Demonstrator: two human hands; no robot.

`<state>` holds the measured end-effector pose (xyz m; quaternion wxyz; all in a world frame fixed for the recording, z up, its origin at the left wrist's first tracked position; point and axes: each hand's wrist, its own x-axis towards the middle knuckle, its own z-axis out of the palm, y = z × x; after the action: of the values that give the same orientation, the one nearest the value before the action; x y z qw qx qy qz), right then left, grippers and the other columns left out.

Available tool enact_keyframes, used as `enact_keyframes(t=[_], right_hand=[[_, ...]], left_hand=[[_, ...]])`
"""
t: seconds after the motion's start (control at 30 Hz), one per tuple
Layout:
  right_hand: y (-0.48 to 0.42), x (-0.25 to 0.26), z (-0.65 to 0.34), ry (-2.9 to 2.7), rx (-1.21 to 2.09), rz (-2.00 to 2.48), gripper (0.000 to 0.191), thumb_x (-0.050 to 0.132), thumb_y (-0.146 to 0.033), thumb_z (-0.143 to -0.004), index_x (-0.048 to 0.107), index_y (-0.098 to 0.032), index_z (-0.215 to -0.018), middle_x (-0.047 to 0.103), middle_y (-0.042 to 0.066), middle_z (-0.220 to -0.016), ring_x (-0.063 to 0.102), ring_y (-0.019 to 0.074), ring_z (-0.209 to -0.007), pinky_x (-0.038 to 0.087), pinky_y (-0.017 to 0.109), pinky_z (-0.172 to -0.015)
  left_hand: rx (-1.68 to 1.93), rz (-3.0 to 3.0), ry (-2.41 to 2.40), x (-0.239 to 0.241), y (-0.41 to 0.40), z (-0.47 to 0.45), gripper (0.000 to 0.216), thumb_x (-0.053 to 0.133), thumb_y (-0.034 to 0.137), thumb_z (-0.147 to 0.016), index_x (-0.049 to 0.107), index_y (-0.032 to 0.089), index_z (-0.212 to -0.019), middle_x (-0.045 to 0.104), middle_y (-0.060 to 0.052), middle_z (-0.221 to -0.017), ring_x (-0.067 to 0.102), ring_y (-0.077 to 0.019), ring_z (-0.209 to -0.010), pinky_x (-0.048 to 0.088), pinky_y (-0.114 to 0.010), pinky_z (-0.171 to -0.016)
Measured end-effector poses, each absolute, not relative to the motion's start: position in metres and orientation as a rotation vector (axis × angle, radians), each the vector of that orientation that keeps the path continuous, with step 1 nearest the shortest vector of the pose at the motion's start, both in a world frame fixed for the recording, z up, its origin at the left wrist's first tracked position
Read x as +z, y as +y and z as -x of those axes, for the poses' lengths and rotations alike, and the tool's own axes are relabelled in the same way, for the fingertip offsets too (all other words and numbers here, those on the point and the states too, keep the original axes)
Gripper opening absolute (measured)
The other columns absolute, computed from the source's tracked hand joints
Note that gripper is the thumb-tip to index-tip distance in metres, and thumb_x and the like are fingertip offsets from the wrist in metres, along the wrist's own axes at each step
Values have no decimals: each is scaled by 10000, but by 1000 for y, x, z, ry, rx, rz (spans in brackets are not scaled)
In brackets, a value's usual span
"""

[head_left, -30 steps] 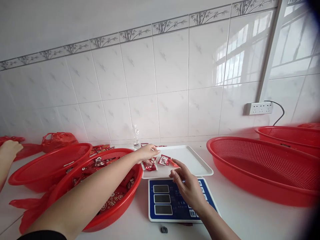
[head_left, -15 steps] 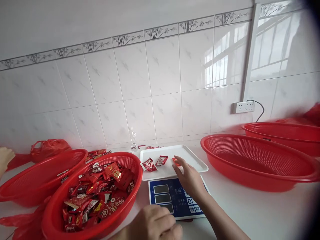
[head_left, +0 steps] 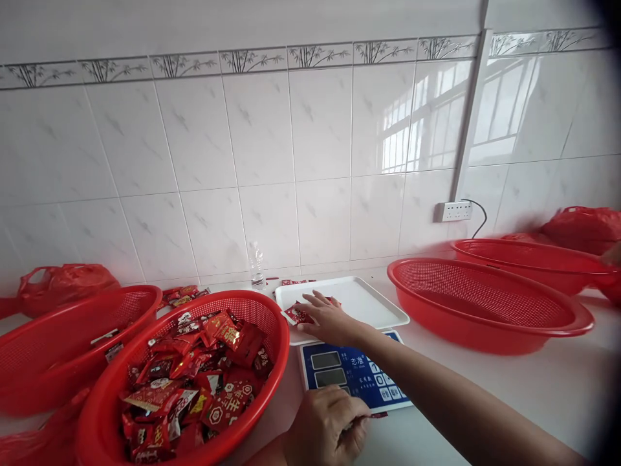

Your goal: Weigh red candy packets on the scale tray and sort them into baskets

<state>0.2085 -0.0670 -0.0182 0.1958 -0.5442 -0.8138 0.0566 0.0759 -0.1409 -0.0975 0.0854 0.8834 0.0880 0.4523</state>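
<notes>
My right hand point(head_left: 332, 318) reaches over the white tray point(head_left: 376, 304) of a digital scale, fingers spread above small red wrapped packets point(head_left: 297, 313). The hand partly covers these packets; whether it touches them I cannot tell. Beside the lower edge of the scale's blue panel point(head_left: 356, 362), my left hand point(head_left: 332, 421) is closed with its fingers curled in, and whatever they hold is hidden. A thin dark red piece point(head_left: 379, 415) shows at the scale's front edge. Left of the scale is a red oval basket point(head_left: 279, 362) piled with red snack packets point(head_left: 194, 382).
Another red basket point(head_left: 130, 304) and a red plastic bag point(head_left: 68, 285) stand at the left. At the right are two red baskets point(head_left: 485, 304). A clear bottle point(head_left: 256, 265) stands by the tiled wall. Part of another person's hand point(head_left: 614, 254) shows at the right edge.
My right hand has moved left across the tray, over the packets lying there. My left hand has shifted slightly right and stays closed. The view has turned a little.
</notes>
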Motion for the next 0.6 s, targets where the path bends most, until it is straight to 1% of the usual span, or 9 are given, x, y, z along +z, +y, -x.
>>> enact_keyframes(t=[0.07,0.13,0.2,0.27,0.33,0.43,0.47,0.53,0.6], right_hand=[[-55,-20,-199,-2338,185,1510,481,463,-506,-849,499,-301,-1282,478,63,-1365,330,298,-1307,239,502,-1036],[-46,-22,-196,-2358,184,1520,444,442,-432,-871,505,-257,-1274,531,85,-1303,415,270,-1245,279,450,-1022],[-41,-21,-199,-2362,182,1555,438,446,-381,-868,511,-210,-1266,537,128,-1282,455,284,-1202,313,460,-991],[-38,-14,-203,-2378,191,1584,475,496,-356,-834,499,-185,-1277,522,163,-1287,446,324,-1203,326,506,-964],[-37,-2,-201,-2409,199,1565,559,544,-324,-799,436,-197,-1333,478,160,-1332,403,332,-1240,324,513,-967],[-37,16,-180,-2488,210,1433,615,497,-317,-838,297,-230,-1413,384,115,-1418,385,257,-1265,341,415,-988],[-36,20,-167,-2535,226,1385,606,498,-349,-843,312,-226,-1407,396,110,-1412,410,247,-1245,357,392,-977],[-34,22,-137,-2675,286,1294,536,545,-384,-819,451,-236,-1325,529,81,-1301,501,238,-1150,399,360,-928],[-32,16,-106,-2835,365,1224,369,631,-359,-758,632,-266,-1116,667,23,-1073,606,211,-952,457,323,-814]], left_hand=[[1275,-2606,314,-95,-141,-73,183,420,219,-870,594,184,-826,638,-22,-656,578,-123,-580,453,-203,-570],[1233,-2588,321,-93,-140,-71,180,433,212,-866,603,179,-817,652,-19,-683,589,-119,-604,456,-194,-601],[1193,-2565,335,-93,-137,-70,175,443,200,-858,612,177,-820,664,-18,-711,601,-121,-637,460,-191,-633],[1152,-2527,371,-94,-134,-68,168,454,192,-850,621,176,-838,670,-17,-736,604,-118,-654,461,-185,-643],[1110,-2497,404,-95,-133,-67,168,463,190,-846,630,176,-853,668,-14,-744,598,-111,-646,457,-177,-630],[1065,-2509,390,-97,-134,-66,171,468,192,-842,637,177,-857,663,-11,-734,588,-103,-631,448,-173,-612],[1061,-2524,372,-97,-135,-66,170,468,195,-842,636,178,-856,662,-9,-731,585,-102,-627,445,-173,-607],[1064,-2551,348,-98,-136,-66,163,469,204,-841,630,184,-858,660,-1,-729,578,-96,-612,434,-171,-586],[1062,-2578,353,-98,-137,-65,150,470,209,-838,618,195,-862,656,11,-731,571,-93,-599,421,-171,-566]])
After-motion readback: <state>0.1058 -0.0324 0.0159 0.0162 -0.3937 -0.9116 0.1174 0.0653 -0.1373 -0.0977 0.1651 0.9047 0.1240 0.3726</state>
